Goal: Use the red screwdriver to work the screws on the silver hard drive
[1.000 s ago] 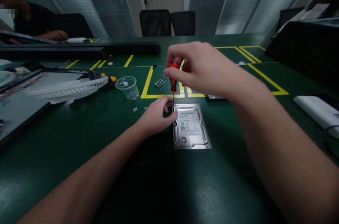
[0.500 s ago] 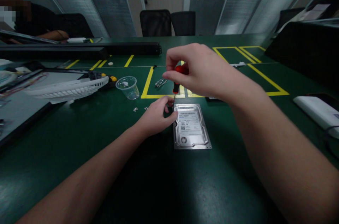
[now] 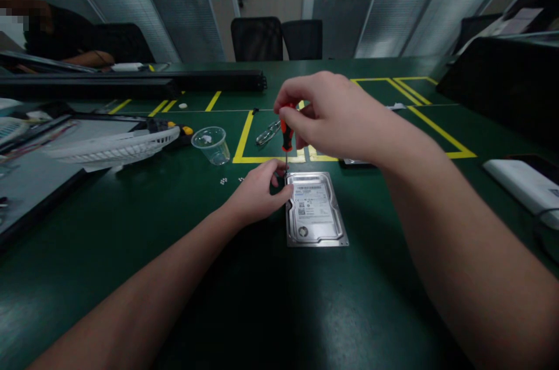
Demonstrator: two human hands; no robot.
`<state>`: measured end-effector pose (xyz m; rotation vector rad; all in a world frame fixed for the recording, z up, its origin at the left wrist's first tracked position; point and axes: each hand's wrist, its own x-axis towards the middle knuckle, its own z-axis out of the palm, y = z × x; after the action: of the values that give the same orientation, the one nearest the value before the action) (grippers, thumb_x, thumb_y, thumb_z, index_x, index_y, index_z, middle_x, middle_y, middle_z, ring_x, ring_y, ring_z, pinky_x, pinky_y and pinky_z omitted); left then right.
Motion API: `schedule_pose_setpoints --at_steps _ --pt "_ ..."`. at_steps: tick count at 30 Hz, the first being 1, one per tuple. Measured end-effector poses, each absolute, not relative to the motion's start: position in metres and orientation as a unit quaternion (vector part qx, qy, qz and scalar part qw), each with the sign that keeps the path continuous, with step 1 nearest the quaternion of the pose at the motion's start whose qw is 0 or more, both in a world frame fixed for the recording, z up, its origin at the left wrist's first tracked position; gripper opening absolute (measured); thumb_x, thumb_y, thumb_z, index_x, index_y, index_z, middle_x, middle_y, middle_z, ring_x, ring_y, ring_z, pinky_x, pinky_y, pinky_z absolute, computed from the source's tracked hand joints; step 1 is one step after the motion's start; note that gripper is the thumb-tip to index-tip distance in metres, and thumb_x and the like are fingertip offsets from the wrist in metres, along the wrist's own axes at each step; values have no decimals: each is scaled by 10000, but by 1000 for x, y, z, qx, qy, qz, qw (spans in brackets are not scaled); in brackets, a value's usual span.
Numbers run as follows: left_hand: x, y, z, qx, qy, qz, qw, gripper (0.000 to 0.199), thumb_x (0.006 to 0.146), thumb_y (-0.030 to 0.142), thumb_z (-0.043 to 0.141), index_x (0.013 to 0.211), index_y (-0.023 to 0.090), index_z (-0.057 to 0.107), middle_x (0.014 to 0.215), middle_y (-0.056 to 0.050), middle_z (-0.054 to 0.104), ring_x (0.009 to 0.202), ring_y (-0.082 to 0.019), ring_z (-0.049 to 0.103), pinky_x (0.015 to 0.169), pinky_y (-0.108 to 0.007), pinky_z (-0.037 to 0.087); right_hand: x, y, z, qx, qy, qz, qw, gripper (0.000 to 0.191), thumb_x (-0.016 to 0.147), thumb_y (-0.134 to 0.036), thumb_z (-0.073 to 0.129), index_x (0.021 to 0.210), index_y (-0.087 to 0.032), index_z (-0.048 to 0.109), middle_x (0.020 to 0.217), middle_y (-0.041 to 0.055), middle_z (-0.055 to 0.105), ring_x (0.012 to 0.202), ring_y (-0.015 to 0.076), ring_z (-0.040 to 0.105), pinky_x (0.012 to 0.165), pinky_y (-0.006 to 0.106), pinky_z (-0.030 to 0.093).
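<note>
A silver hard drive (image 3: 317, 210) with a white label lies flat on the dark green table. My left hand (image 3: 262, 192) grips its upper left edge, thumb on top and fingers curled beside the corner. Above that corner my right hand (image 3: 318, 113) is closed round the red and black handle of a screwdriver (image 3: 286, 140). The shaft points straight down, and its tip meets the drive's upper left corner beside my left fingers. What the tip touches is too small to make out. Small screws (image 3: 223, 181) lie in little groups left of my left hand.
A clear plastic cup (image 3: 213, 145) stands left of the drive, and a clear-handled tool (image 3: 268, 134) lies behind it. At left is a white fan guard (image 3: 117, 148) on a panel; at right, a white box (image 3: 524, 186). A person sits at the far left.
My right fingers have shifted round the screwdriver handle, and the handle has tilted slightly left to stand more upright. The left hand and the hard drive have stayed put.
</note>
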<state>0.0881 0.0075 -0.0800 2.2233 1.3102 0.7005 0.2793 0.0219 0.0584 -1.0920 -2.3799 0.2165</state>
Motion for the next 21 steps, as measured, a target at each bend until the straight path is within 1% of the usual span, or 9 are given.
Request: schedule_pose_setpoints --at_steps 3,6,9,12,16,19,21 --pt "88 8 -81 810 477 254 228 361 920 333 664 1230 153 620 1031 -80 701 861 -207 631 819 -380 509 279 21 60 -410 -875 72 249 196 1022 -326 545 1048 -216 705 944 72 769 841 221 717 742 328 439" --pt "89 8 -81 810 479 253 227 364 920 341 662 1227 150 621 1041 -85 700 863 -211 634 817 -383 511 279 19 61 -420 -872 54 244 187 1005 -367 588 1018 -217 698 926 75 764 811 221 701 733 337 424" --pt "89 8 -80 808 481 252 229 364 919 347 660 1220 147 622 1052 -91 703 863 -213 636 816 -388 514 280 19 61 -416 -875 43 243 135 975 -344 619 967 -229 689 910 67 757 796 220 686 718 341 410" --pt "89 8 -79 810 477 252 230 366 922 348 656 1226 146 618 1074 -98 708 867 -213 638 821 -391 515 280 21 61 -407 -880 27 244 64 940 -278 629 922 -242 679 898 56 753 789 222 675 704 343 405" --pt "89 8 -78 811 476 251 231 365 922 350 655 1228 152 616 1082 -99 711 872 -216 639 826 -398 516 278 20 61 -398 -883 27 247 106 937 -198 595 950 -255 684 991 53 774 836 224 674 729 342 427" --pt "89 8 -77 812 476 249 230 363 920 349 655 1223 152 620 1045 -94 705 870 -220 639 836 -401 520 276 19 62 -387 -886 43 254 100 977 -235 592 990 -261 688 1053 47 779 879 216 674 757 335 440" --pt "89 8 -77 812 475 250 229 360 919 347 656 1219 151 619 1033 -94 701 870 -221 638 837 -401 521 276 19 63 -377 -889 41 255 94 995 -293 616 964 -253 695 1014 43 772 871 207 665 755 331 430"
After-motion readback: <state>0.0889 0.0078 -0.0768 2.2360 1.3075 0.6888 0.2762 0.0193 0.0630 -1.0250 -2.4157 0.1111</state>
